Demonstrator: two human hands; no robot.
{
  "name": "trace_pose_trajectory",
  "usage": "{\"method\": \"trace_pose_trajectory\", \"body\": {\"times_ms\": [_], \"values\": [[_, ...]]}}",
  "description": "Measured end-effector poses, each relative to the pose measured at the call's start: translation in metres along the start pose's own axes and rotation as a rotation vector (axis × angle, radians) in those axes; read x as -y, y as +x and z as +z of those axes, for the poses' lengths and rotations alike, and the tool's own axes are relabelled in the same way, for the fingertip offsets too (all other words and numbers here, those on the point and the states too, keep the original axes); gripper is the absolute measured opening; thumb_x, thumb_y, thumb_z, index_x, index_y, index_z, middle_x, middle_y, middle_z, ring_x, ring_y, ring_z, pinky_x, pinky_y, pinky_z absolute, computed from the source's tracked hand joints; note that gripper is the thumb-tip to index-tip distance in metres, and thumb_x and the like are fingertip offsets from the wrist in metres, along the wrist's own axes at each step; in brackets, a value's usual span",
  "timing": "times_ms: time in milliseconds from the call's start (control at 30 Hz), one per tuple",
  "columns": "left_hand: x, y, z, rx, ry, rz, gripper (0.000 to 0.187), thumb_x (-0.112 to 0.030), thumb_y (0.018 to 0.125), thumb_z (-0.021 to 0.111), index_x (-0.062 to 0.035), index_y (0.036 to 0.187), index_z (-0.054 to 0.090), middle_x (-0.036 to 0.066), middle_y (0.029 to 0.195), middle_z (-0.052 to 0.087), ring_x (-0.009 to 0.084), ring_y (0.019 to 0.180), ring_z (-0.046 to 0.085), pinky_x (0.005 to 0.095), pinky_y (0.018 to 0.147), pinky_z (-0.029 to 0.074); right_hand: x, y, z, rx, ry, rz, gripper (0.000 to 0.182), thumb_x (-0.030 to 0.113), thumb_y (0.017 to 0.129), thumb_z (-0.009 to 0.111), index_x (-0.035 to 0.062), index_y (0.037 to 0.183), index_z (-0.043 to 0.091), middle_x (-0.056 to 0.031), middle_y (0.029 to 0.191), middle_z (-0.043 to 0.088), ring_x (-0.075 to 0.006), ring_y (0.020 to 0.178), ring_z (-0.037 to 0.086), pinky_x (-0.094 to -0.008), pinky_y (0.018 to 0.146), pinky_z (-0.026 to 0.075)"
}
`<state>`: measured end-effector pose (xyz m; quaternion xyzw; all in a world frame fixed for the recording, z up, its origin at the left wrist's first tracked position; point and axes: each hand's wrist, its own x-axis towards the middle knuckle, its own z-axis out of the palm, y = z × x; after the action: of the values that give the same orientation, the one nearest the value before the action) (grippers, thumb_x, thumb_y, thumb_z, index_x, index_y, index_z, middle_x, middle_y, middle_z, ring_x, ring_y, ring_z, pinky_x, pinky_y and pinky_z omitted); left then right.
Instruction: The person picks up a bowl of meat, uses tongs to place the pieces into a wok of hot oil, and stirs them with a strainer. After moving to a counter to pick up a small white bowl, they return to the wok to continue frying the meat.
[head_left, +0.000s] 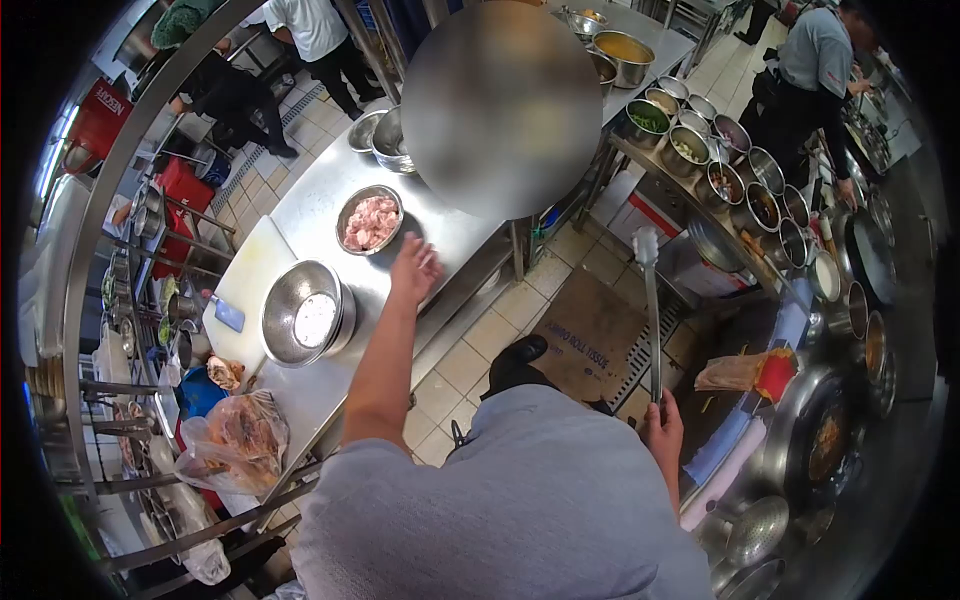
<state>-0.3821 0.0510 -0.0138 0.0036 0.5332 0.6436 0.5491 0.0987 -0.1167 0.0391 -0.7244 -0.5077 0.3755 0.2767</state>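
My left hand (pixel 415 270) reaches over the steel table with its fingers apart and nothing in them. Just beyond its fingertips sits a metal bowl of raw meat pieces (pixel 371 222). Nearer to me on the same table stands a large perforated steel bowl (pixel 300 312), left of my forearm. Down at my right side, my right hand (pixel 662 435) is closed around the end of long metal tongs (pixel 652 320). Their scalloped tip points away from me, above the floor and a flattened cardboard sheet (pixel 590 335).
A cleaver (pixel 228 314) lies on a white cutting board (pixel 245 270). Bagged meat (pixel 240 440) rests at the table's near end. On the right are several ingredient pots (pixel 688 148) and a wok with food (pixel 828 445). A co-worker (pixel 815 60) stands at the far right; others are at back left.
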Motion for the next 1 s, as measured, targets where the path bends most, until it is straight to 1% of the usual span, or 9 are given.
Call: {"method": "trace_pose_trajectory", "body": {"times_ms": [67, 200, 300, 333, 400, 500, 633, 700, 1000], "values": [[-0.008, 0.020, -0.025, -0.182, -0.307, 0.113, 0.038, -0.039, 0.086, 0.058, -0.0112, 0.110, 0.046, 0.004, 0.090, 0.052, 0.0175, 0.077, 0.051, 0.0343, 0.066, 0.046, -0.006, 0.007, -0.005, -0.100, -0.021, -0.085, 0.037, 0.014, 0.086, 0.058, -0.0023, 0.119, 0.052, -0.0183, 0.093, 0.064, -0.0194, 0.084, 0.061, -0.0303, 0.074, 0.047], [-0.042, 0.055, -0.063, -0.287, -0.336, 0.264, 0.036, -0.034, 0.086, 0.058, -0.0117, 0.111, 0.044, 0.006, 0.095, 0.050, 0.0189, 0.078, 0.050, 0.0364, 0.066, 0.046, 0.025, 0.014, -0.036, -0.140, -0.261, -0.268, 0.035, 0.015, 0.083, 0.060, 0.0007, 0.115, 0.055, -0.0215, 0.103, 0.060, -0.0357, 0.094, 0.059, -0.0365, 0.082, 0.046], [-0.045, 0.057, -0.058, -0.282, -0.181, 0.260, 0.031, -0.027, 0.087, 0.057, -0.0116, 0.111, 0.044, 0.007, 0.096, 0.050, 0.0197, 0.076, 0.052, 0.0341, 0.065, 0.047, 0.053, 0.010, -0.064, -0.139, -0.386, -0.374, 0.036, 0.014, 0.083, 0.059, 0.0067, 0.118, 0.054, -0.0197, 0.104, 0.058, -0.0355, 0.093, 0.058, -0.0380, 0.079, 0.046], [-0.040, 0.050, -0.049, -0.242, -0.103, 0.306, 0.030, -0.022, 0.087, 0.056, -0.0113, 0.112, 0.043, 0.008, 0.098, 0.051, 0.0203, 0.076, 0.053, 0.0328, 0.064, 0.047, 0.043, 0.012, -0.071, -0.225, -0.487, -0.493, 0.039, 0.014, 0.081, 0.061, 0.0114, 0.120, 0.054, -0.0148, 0.098, 0.057, -0.0337, 0.085, 0.057, -0.0387, 0.073, 0.046], [-0.027, 0.023, -0.022, -0.162, 0.006, 0.329, 0.033, -0.013, 0.086, 0.053, -0.0112, 0.117, 0.043, 0.009, 0.103, 0.051, 0.0212, 0.079, 0.055, 0.0295, 0.064, 0.049, 0.065, 0.002, -0.095, -0.195, -0.525, -0.424, 0.040, 0.014, 0.080, 0.062, 0.0120, 0.119, 0.054, -0.0130, 0.092, 0.056, -0.0325, 0.081, 0.057, -0.0387, 0.070, 0.045], [0.008, -0.013, 0.007, -0.060, -0.049, 0.161, 0.028, -0.011, 0.086, 0.051, -0.0072, 0.114, 0.047, 0.007, 0.100, 0.053, 0.0221, 0.082, 0.055, 0.0294, 0.068, 0.051, 0.088, -0.013, -0.131, -0.169, -0.669, -0.477, 0.043, 0.015, 0.075, 0.065, 0.0131, 0.117, 0.056, -0.0086, 0.081, 0.052, -0.0288, 0.072, 0.055, -0.0381, 0.061, 0.044], [0.074, -0.069, 0.080, 0.123, 0.184, -0.039, 0.023, -0.009, 0.087, 0.053, -0.0089, 0.109, 0.049, 0.008, 0.098, 0.055, 0.0203, 0.076, 0.058, 0.0290, 0.064, 0.054, 0.120, -0.033, -0.175, -0.156, -0.872, -0.530, 0.052, 0.015, 0.070, 0.067, 0.0143, 0.120, 0.053, -0.0066, 0.080, 0.051, -0.0265, 0.070, 0.053, -0.0370, 0.059, 0.042], [0.110, -0.080, 0.119, 0.343, 0.305, -0.115, 0.021, -0.008, 0.086, 0.056, -0.0102, 0.106, 0.051, 0.007, 0.093, 0.058, 0.0186, 0.072, 0.060, 0.0291, 0.065, 0.053, 0.130, -0.039, -0.196, -0.141, -0.947, -0.513, 0.054, 0.015, 0.068, 0.069, 0.0133, 0.119, 0.053, -0.0056, 0.081, 0.051, -0.0251, 0.071, 0.053, -0.0373, 0.061, 0.043], [0.248, -0.145, 0.310, 0.983, 0.575, -0.306, 0.019, -0.012, 0.090, 0.053, -0.0077, 0.108, 0.049, 0.006, 0.099, 0.060, 0.0156, 0.082, 0.061, 0.0289, 0.069, 0.053, 0.104, -0.034, -0.249, -0.384, -1.062, -0.168, 0.043, 0.018, 0.069, 0.069, 0.0134, 0.110, 0.057, -0.0049, 0.081, 0.053, -0.0222, 0.070, 0.057, -0.0353, 0.058, 0.044]]}}
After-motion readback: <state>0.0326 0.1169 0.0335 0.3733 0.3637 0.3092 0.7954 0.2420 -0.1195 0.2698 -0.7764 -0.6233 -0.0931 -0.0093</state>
